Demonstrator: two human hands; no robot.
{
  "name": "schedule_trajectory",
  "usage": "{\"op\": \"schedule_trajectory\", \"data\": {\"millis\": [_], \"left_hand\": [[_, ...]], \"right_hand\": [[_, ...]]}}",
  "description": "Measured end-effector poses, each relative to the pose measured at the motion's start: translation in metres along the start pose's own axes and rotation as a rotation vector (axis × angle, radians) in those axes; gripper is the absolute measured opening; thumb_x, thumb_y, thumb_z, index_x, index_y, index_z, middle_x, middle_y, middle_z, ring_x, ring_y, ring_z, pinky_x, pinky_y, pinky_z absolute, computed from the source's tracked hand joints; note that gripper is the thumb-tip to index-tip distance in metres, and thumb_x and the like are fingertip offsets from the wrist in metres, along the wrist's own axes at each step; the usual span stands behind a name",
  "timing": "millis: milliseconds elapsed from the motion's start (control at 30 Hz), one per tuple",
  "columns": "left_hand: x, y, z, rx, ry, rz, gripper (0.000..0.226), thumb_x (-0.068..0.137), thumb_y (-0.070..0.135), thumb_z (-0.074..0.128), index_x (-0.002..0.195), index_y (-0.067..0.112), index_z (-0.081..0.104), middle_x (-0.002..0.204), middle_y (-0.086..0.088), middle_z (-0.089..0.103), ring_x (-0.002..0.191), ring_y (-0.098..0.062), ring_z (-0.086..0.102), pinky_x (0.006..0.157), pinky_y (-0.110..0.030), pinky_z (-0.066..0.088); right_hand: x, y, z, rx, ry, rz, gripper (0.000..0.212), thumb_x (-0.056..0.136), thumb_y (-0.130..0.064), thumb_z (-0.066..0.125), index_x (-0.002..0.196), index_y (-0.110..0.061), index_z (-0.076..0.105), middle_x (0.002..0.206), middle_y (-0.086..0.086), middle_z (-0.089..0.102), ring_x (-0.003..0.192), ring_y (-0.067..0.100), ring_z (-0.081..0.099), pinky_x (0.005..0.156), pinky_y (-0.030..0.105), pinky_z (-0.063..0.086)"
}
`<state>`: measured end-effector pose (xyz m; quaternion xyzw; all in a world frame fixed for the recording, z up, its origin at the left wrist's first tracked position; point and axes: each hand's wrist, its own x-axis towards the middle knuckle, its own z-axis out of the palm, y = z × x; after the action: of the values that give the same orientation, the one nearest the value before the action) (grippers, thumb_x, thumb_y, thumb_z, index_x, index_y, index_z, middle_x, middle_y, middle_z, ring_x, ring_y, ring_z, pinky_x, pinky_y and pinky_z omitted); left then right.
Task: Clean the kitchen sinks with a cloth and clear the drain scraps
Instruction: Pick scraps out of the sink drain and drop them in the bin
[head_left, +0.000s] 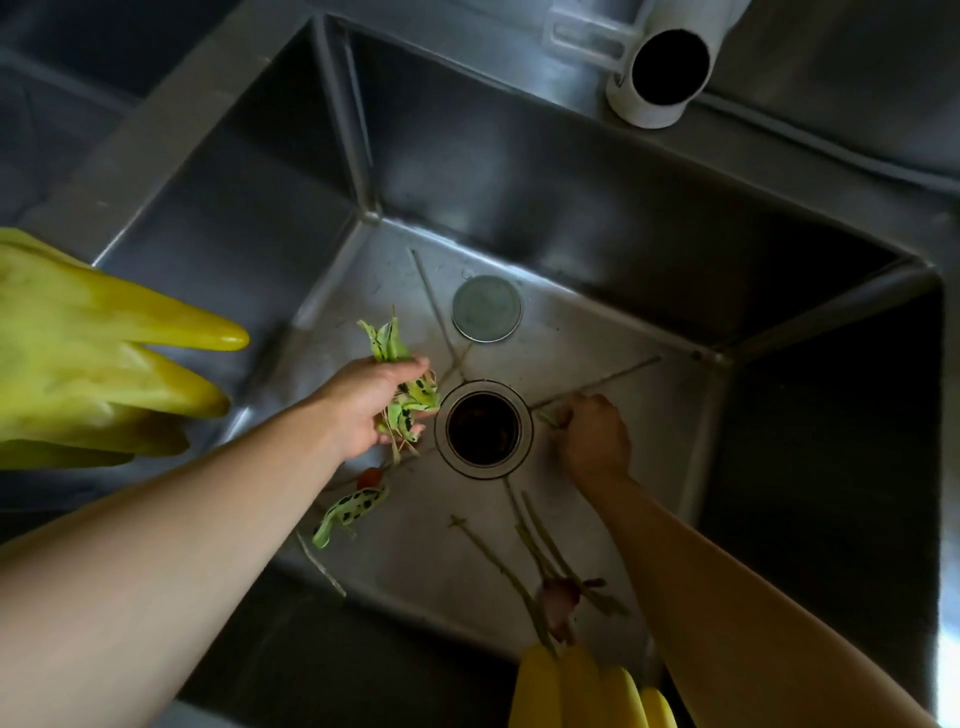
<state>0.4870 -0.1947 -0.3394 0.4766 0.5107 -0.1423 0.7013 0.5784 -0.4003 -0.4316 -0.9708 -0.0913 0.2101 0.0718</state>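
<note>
I see dim light, with pale glare on the brushed steel counter (156, 130) at upper left. A white pipe (660, 78) with a dark open mouth stands on the steel ledge (831, 104) behind

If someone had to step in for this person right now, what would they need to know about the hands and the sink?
Left hand: holds a bunch of green leaf scraps beside the open drain.
Right hand: fingers curled on a thin stem right of the drain.
Sink: the drain plug lies on the floor behind the drain. A spotted leaf, a red bit and long stems remain on the near floor. Yellow gloves hang on the rims.
Done: some scraps gathered.
Left: the remaining scraps, then wiping. No cloth in view.
</note>
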Motion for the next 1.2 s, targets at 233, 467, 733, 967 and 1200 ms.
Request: {"op": "schedule_trajectory", "data": {"millis": [233, 467, 733, 967, 1200], "left_hand": [[-0.018, 0.004, -0.008, 0.014, 0.028, 0.015, 0.017, 0.088, 0.021, 0.063, 0.103, 0.012, 0.061, 0.102, -0.011, 0.068, 0.078, -0.024, 0.066, 0.064, -0.033, 0.053], [-0.050, -0.003, -0.034, 0.037, 0.043, 0.008, 0.059, 0.068, 0.040, 0.078, 0.119, 0.017, 0.059, 0.129, 0.000, 0.058, 0.119, -0.024, 0.052, 0.104, -0.048, 0.039], [-0.065, -0.015, -0.060, 0.114, 0.148, -0.100, 0.028, 0.084, 0.027, 0.070, 0.105, 0.010, 0.064, 0.117, -0.013, 0.064, 0.105, -0.031, 0.061, 0.084, -0.037, 0.050], [-0.049, -0.020, -0.079, 0.212, 0.182, -0.148, 0.043, 0.081, 0.030, 0.073, 0.115, 0.008, 0.061, 0.121, -0.014, 0.062, 0.114, -0.036, 0.057, 0.097, -0.051, 0.047], [-0.046, -0.025, -0.083, 0.214, 0.151, -0.220, 0.032, 0.088, 0.025, 0.065, 0.112, 0.004, 0.059, 0.108, -0.015, 0.064, 0.079, -0.028, 0.063, 0.061, -0.033, 0.048]], "right_hand": [[-0.010, -0.017, -0.012, 0.073, -0.089, -0.085, 0.015, 0.089, -0.006, 0.048, 0.092, -0.005, 0.063, 0.101, 0.016, 0.065, 0.094, 0.031, 0.062, 0.071, 0.027, 0.041], [-0.041, -0.069, -0.040, 0.180, -0.247, -0.435, 0.009, 0.084, -0.005, 0.059, 0.090, -0.011, 0.061, 0.093, 0.012, 0.066, 0.089, 0.028, 0.061, 0.080, 0.037, 0.051], [-0.047, -0.115, -0.024, 0.083, -0.353, -0.569, 0.016, 0.084, -0.004, 0.055, 0.095, -0.011, 0.065, 0.104, 0.011, 0.065, 0.100, 0.027, 0.059, 0.083, 0.031, 0.046], [-0.042, -0.120, 0.010, -0.033, -0.455, -0.710, 0.036, 0.083, -0.022, 0.063, 0.118, -0.016, 0.054, 0.127, 0.011, 0.040, 0.112, 0.032, 0.052, 0.094, 0.036, 0.045], [-0.045, -0.126, 0.018, -0.272, -0.320, -0.842, 0.031, 0.091, -0.019, 0.051, 0.121, -0.013, 0.049, 0.125, 0.014, 0.039, 0.102, 0.036, 0.055, 0.078, 0.038, 0.046]]}}
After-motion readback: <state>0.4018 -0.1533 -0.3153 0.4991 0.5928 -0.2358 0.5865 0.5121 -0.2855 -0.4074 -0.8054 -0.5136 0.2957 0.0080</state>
